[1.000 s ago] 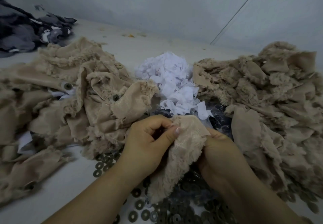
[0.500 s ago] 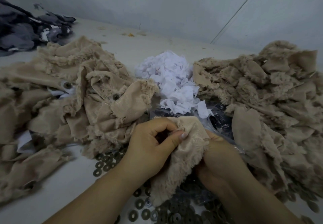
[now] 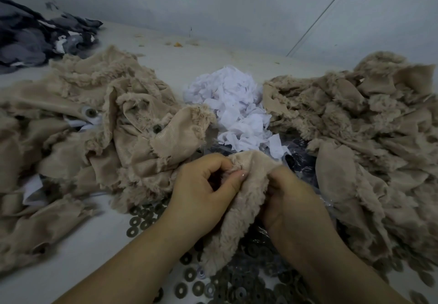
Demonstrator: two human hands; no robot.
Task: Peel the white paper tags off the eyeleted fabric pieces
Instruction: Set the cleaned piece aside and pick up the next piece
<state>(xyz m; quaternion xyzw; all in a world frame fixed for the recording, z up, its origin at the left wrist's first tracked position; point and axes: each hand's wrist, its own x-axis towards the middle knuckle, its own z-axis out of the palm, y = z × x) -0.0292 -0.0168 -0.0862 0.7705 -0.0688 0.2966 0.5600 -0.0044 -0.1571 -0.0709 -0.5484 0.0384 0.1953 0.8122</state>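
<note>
Pinching the top fold of a tan faux-fur fabric piece, the left hand has thumb and forefinger closed on the cloth near its upper edge, while the right hand grips the same piece from the other side, its fingers tucked behind the fabric and mostly hidden. The piece hangs between the two hands over a scatter of metal washers on the white table. No paper tag shows on it from this view; any tag is likely inside the fold by the left thumb. The cloth looks light, limp and fuzzy, so it will slump and give no resistance: it probably has to be pinned firmly beside the eyelet with one hand while the other nips a free corner of the thin paper, which could tear easily. A heap of white paper tags lies just beyond the hands, between a left pile of fabric pieces and a right pile.
</note>
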